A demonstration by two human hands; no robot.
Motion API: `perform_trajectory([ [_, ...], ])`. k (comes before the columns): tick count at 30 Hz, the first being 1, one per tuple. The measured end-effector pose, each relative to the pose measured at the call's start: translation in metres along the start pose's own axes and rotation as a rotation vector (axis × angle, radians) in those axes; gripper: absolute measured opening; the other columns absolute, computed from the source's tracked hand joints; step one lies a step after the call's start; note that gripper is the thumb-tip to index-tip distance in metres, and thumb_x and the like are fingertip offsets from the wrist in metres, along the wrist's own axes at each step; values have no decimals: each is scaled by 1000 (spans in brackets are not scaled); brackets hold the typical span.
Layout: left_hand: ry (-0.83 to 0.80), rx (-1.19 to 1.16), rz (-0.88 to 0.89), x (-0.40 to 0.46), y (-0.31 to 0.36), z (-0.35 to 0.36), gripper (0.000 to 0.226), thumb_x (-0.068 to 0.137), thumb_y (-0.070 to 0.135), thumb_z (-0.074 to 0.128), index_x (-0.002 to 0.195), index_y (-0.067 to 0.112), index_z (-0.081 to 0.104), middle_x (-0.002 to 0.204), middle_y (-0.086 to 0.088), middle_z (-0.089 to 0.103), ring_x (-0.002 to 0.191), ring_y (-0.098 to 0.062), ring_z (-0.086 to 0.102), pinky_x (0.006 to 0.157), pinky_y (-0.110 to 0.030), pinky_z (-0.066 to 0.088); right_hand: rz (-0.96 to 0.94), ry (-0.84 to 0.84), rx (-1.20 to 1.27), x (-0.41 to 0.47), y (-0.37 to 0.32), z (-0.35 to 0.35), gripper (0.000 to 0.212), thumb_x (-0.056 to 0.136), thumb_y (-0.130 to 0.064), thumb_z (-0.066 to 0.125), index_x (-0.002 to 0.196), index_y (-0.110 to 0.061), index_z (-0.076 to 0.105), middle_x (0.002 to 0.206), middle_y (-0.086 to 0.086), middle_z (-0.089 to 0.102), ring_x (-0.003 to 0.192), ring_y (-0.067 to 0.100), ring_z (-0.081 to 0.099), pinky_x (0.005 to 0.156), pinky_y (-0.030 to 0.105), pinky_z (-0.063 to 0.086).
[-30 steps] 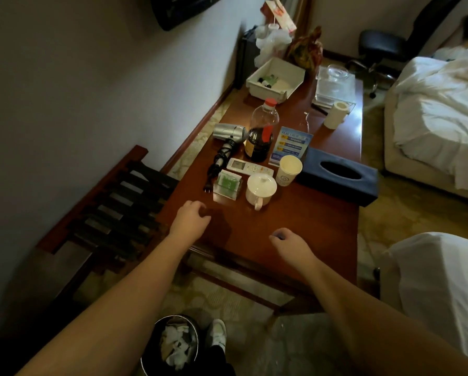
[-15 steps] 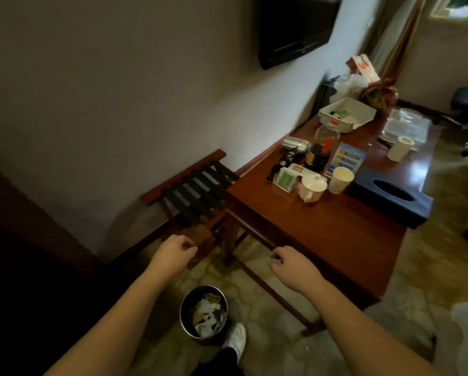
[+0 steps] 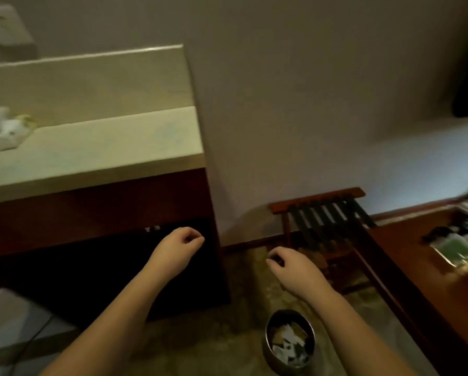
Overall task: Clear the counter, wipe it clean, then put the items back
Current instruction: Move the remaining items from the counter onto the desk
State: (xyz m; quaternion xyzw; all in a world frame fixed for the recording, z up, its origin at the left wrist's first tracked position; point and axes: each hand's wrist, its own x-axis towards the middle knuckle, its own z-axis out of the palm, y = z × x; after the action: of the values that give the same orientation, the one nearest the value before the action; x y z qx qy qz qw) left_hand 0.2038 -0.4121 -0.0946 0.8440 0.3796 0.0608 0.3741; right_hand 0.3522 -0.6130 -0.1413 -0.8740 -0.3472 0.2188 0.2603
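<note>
A beige stone counter [image 3: 105, 147] with a raised back ledge fills the upper left. A crumpled white cloth or bag [image 3: 2, 128] lies on it at the far left. The red-brown wooden table [image 3: 417, 256] shows only at the right edge, with a green packet [image 3: 456, 246] and other blurred items on it. My left hand [image 3: 180, 246] hangs in front of the dark cabinet below the counter, fingers loosely curled and holding nothing. My right hand [image 3: 292, 270] hovers over the floor between counter and table, also loosely curled and holding nothing.
A slatted wooden luggage rack [image 3: 328, 215] stands against the wall between counter and table. A round metal bin [image 3: 290, 340] with paper scraps sits on the floor below my right hand. A wall socket [image 3: 6, 25] is at the top left.
The view has swung left from the wooden table to the beige counter. Both hands moved off the table edge and now hang over the floor and cabinet front.
</note>
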Motion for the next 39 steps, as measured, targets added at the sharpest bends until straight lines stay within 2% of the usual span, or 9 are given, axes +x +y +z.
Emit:
perform_trajectory([
  [2, 28, -85, -1, -5, -15, -36, 14, 97, 35, 54, 107, 30, 62, 100, 5, 64, 73, -11, 61, 56, -23, 45, -83, -18, 7, 14, -36, 6, 23, 98, -42, 45, 115, -31, 56, 102, -15, 58, 79, 1, 57, 64, 19, 48],
  [4, 81, -137, -20, -7, -33, -70, 12, 96, 37, 55, 105, 32, 62, 102, 8, 63, 83, -9, 62, 64, -24, 49, -177, -34, 6, 27, -76, 14, 24, 97, -42, 46, 116, -32, 57, 106, -16, 58, 85, -1, 55, 71, 18, 48],
  [8, 191, -193, -59, -8, -70, -132, 15, 96, 37, 55, 107, 30, 64, 105, 11, 61, 96, -10, 60, 80, -31, 52, -321, -75, 29, 48, -155, 32, 23, 97, -40, 48, 117, -32, 55, 101, -19, 55, 83, 0, 57, 68, 20, 50],
  [13, 358, -215, -59, -5, -137, -228, 13, 95, 35, 56, 103, 29, 65, 102, 10, 63, 95, -8, 59, 73, -26, 45, -486, -120, -7, 86, -273, 65, 27, 97, -39, 48, 121, -30, 56, 114, -14, 59, 90, -2, 54, 73, 17, 46],
  [20, 614, -145, -106, 21, -227, -352, 10, 93, 32, 60, 94, 25, 66, 90, 7, 64, 80, -7, 57, 63, -24, 42, -619, 42, -128, 147, -416, 109, 24, 95, -35, 51, 112, -23, 62, 109, -4, 66, 100, 15, 59, 83, 31, 47],
  [25, 699, -48, -130, 48, -268, -420, 12, 93, 32, 57, 94, 23, 65, 87, 6, 62, 74, -8, 55, 62, -25, 40, -627, 41, -159, 196, -491, 126, 24, 95, -32, 49, 110, -20, 63, 108, -3, 66, 95, 17, 59, 76, 29, 44],
  [31, 717, 28, -201, 91, -303, -477, 15, 91, 30, 56, 98, 20, 65, 92, 0, 64, 80, -16, 56, 69, -34, 46, -535, 19, -194, 255, -548, 134, 28, 94, -30, 46, 110, -16, 64, 104, 3, 68, 95, 21, 61, 79, 32, 48],
  [35, 724, 64, -275, 122, -323, -501, 15, 92, 30, 56, 97, 18, 63, 85, -3, 63, 77, -20, 59, 70, -35, 50, -468, -10, -186, 293, -577, 137, 31, 93, -30, 47, 110, -12, 65, 104, 5, 67, 98, 23, 62, 86, 35, 50],
  [39, 735, 138, -362, 152, -341, -517, 16, 91, 29, 58, 98, 15, 62, 86, -4, 62, 79, -22, 61, 77, -41, 56, -434, -38, -153, 330, -603, 147, 32, 90, -29, 48, 102, -7, 67, 99, 9, 70, 92, 28, 64, 82, 40, 53],
])
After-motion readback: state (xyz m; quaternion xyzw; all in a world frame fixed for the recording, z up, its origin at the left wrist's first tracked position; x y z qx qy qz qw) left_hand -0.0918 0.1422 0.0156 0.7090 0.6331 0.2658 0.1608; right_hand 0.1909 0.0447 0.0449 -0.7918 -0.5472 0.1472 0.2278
